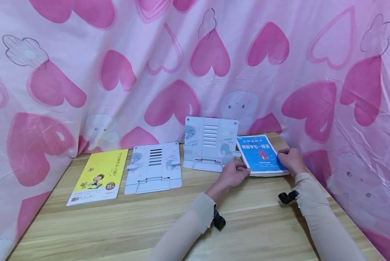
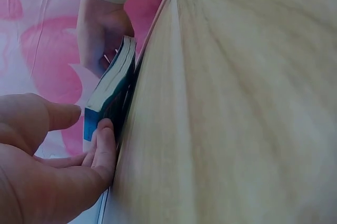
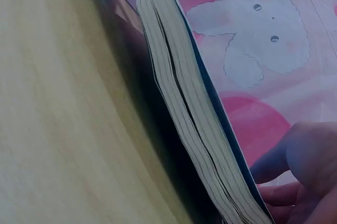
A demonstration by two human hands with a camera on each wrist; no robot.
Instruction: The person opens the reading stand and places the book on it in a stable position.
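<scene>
A thick book with a blue cover [image 1: 258, 154] is at the back right of the table, its front edge a little raised over a dark gap. My right hand [image 1: 292, 161] grips its right edge, thumb on the cover; in the right wrist view that thumb [image 3: 271, 167] meets the cover beside the page edges [image 3: 176, 84]. At the near left corner, my left hand [image 1: 235, 173] touches the book. The left wrist view shows a left fingertip [image 2: 105, 124] against the book's corner [image 2: 92, 123], while the thumb [image 2: 64, 116] stays just short of the cover.
A white book stand [image 1: 211, 139] with cartoon prints stands close left of the blue book. Farther left lie a second such stand [image 1: 154, 166] and a yellow book [image 1: 100, 174]. Pink heart-patterned cloth [image 1: 172, 101] hangs behind the wooden table [image 1: 116, 232].
</scene>
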